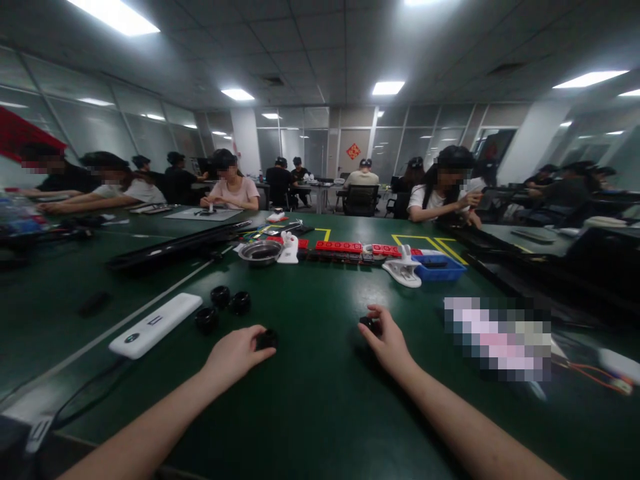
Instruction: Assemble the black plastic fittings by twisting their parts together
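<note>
My left hand point(235, 353) rests on the green table point(320, 400) with its fingers closed round a small round black part point(267, 340). My right hand point(387, 340) lies further right, fingers curled on another small black part point(367, 325). Three more black round parts point(223, 307) sit in a loose group just left of my left hand. What each held part is exactly stays too small to tell.
A white power strip point(155, 325) lies at the left, its cable running to the table edge. Farther back stand a metal bowl point(260, 252), a row of red blocks point(350, 247), a white tool point(403, 269) and a blue tray point(440, 268). Other people sit at surrounding tables.
</note>
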`<action>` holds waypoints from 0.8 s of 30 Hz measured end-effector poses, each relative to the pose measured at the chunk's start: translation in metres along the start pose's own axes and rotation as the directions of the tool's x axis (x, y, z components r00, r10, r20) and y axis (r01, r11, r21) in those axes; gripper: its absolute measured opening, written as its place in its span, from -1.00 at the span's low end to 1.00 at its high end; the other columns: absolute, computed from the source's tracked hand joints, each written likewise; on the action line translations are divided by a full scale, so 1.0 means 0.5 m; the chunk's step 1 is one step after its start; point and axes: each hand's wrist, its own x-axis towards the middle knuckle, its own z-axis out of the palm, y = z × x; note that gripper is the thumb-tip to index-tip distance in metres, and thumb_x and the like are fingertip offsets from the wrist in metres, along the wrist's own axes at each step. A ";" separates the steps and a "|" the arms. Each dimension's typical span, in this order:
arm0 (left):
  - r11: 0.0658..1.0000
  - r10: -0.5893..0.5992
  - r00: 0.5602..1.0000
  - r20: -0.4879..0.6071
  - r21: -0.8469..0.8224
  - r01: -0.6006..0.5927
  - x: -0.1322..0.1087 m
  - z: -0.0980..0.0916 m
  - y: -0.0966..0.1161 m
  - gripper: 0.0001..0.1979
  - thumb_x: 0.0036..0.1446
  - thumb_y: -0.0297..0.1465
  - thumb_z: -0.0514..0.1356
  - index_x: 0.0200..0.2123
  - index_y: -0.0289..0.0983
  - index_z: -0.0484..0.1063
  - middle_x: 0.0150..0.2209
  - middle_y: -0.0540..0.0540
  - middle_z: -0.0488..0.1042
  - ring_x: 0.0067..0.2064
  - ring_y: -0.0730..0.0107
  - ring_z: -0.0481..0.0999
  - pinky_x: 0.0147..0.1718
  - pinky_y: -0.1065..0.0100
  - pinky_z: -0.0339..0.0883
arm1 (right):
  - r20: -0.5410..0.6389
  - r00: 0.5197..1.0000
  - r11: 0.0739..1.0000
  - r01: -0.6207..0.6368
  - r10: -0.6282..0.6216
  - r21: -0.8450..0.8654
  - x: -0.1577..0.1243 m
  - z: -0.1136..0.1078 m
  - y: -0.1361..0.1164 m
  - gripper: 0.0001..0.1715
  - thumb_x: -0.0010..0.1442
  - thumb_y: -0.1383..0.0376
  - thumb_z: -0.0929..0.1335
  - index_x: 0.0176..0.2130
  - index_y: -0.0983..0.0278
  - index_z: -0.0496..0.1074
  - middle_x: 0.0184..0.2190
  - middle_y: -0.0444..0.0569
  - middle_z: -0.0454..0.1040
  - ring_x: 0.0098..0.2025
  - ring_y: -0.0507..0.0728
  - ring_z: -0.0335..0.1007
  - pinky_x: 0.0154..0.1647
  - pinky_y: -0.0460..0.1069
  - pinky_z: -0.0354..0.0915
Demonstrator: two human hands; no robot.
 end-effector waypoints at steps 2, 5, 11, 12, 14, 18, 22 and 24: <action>0.994 -0.099 0.993 -0.066 0.037 0.102 -0.011 -0.008 -0.032 -0.49 -0.02 -0.06 0.04 -0.07 -0.26 0.28 -0.40 -0.07 0.43 -0.40 0.27 0.44 -0.55 0.43 0.17 | 0.027 0.999 0.999 0.023 -0.023 -0.027 -0.004 0.000 -0.002 -0.61 0.05 0.21 0.26 -0.12 0.30 0.18 -0.31 -0.02 0.33 -0.35 0.10 0.33 -0.29 0.02 0.27; 0.976 -0.176 0.968 -0.176 0.100 0.196 -0.020 -0.019 -0.054 -0.50 -0.02 -0.04 0.02 -0.15 -0.29 0.33 -0.32 -0.15 0.44 -0.31 0.19 0.44 -0.50 0.41 0.21 | 0.068 0.996 0.996 0.063 -0.058 -0.066 -0.011 -0.001 -0.004 -0.64 0.06 0.21 0.26 -0.13 0.28 0.20 -0.31 -0.02 0.34 -0.33 0.10 0.33 -0.28 0.03 0.28; 0.942 -0.225 0.946 -0.233 0.198 0.273 -0.021 -0.041 -0.060 -0.50 -0.04 0.01 0.01 -0.39 -0.35 0.38 -0.39 -0.23 0.45 -0.32 0.11 0.44 -0.50 0.35 0.23 | 0.095 0.990 0.987 0.115 -0.105 -0.112 -0.018 -0.005 -0.011 -0.63 0.06 0.22 0.26 -0.10 0.27 0.19 -0.27 -0.01 0.35 -0.26 0.12 0.33 -0.20 0.05 0.26; 0.937 -0.236 0.943 -0.232 0.203 0.285 -0.019 -0.042 -0.062 -0.51 -0.05 0.00 0.02 -0.40 -0.35 0.38 -0.39 -0.23 0.45 -0.33 0.11 0.45 -0.50 0.35 0.23 | 0.095 0.990 0.987 0.116 -0.106 -0.114 -0.018 -0.005 -0.011 -0.63 0.06 0.23 0.26 -0.10 0.27 0.20 -0.27 -0.02 0.35 -0.25 0.12 0.33 -0.20 0.05 0.26; 0.928 -0.251 0.938 -0.238 0.219 0.303 -0.014 -0.043 -0.066 -0.51 -0.04 0.00 0.01 -0.44 -0.36 0.37 -0.42 -0.23 0.45 -0.36 0.13 0.45 -0.51 0.35 0.22 | 0.093 0.990 0.987 0.115 -0.105 -0.112 -0.018 -0.006 -0.012 -0.63 0.06 0.23 0.26 -0.10 0.27 0.20 -0.27 -0.02 0.35 -0.25 0.12 0.33 -0.20 0.05 0.25; 0.916 -0.230 0.929 -0.290 0.259 0.307 -0.007 -0.040 -0.073 -0.50 -0.04 0.01 0.01 -0.47 -0.36 0.36 -0.46 -0.20 0.44 -0.41 0.17 0.44 -0.52 0.35 0.22 | 0.101 0.989 0.987 0.121 -0.111 -0.106 -0.018 -0.007 -0.013 -0.63 0.06 0.23 0.26 -0.11 0.28 0.20 -0.28 -0.02 0.35 -0.25 0.12 0.33 -0.19 0.05 0.25; 0.916 -0.226 0.927 -0.301 0.259 0.307 -0.019 -0.048 -0.066 -0.48 -0.05 0.03 0.00 -0.53 -0.36 0.38 -0.52 -0.18 0.42 -0.46 0.17 0.43 -0.52 0.34 0.20 | 0.113 0.987 0.987 0.129 -0.118 -0.099 -0.018 -0.009 -0.013 -0.64 0.06 0.25 0.25 -0.11 0.27 0.20 -0.27 -0.02 0.36 -0.25 0.11 0.33 -0.20 0.03 0.26; 0.926 -0.218 0.930 -0.295 0.238 0.292 -0.033 -0.055 -0.047 -0.46 -0.05 0.05 -0.02 -0.57 -0.34 0.39 -0.56 -0.16 0.40 -0.46 0.16 0.42 -0.52 0.32 0.18 | 0.119 0.987 0.989 0.121 -0.110 -0.091 -0.019 -0.009 -0.015 -0.64 0.06 0.26 0.25 -0.11 0.27 0.19 -0.27 -0.02 0.35 -0.24 0.11 0.33 -0.19 0.04 0.25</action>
